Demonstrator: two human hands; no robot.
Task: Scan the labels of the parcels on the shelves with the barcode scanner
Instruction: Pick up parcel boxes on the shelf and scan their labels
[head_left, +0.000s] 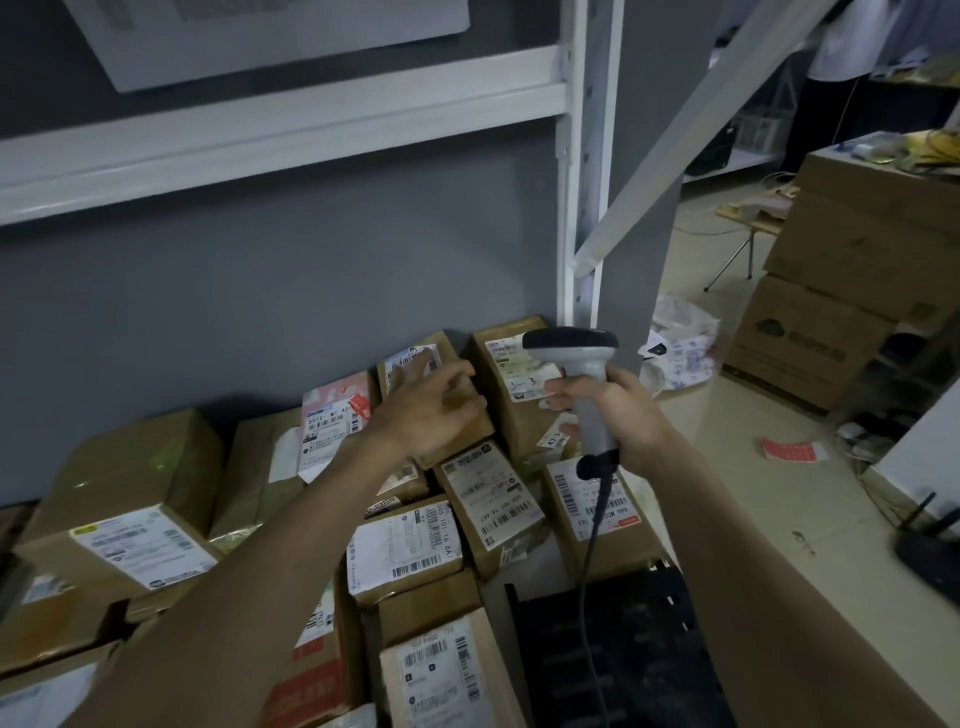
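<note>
Head view: right hand (618, 410) grips the barcode scanner (582, 384) upright, just right of the rear labelled parcel (441, 379); left hand (431, 410), fingers loosely spread, seemingly touches it.

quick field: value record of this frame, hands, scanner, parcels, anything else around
left hand: left hand, fingers spread, over a brown parcel at the back; contact unclear
right hand: right hand grips the barcode scanner by its handle
scanner: upright, head toward the parcels, dark cable hanging down
parcels: labelled cardboard boxes packed together, one with a pink label
shelf: white upright
floor right: stacked cartons, red paper
</note>
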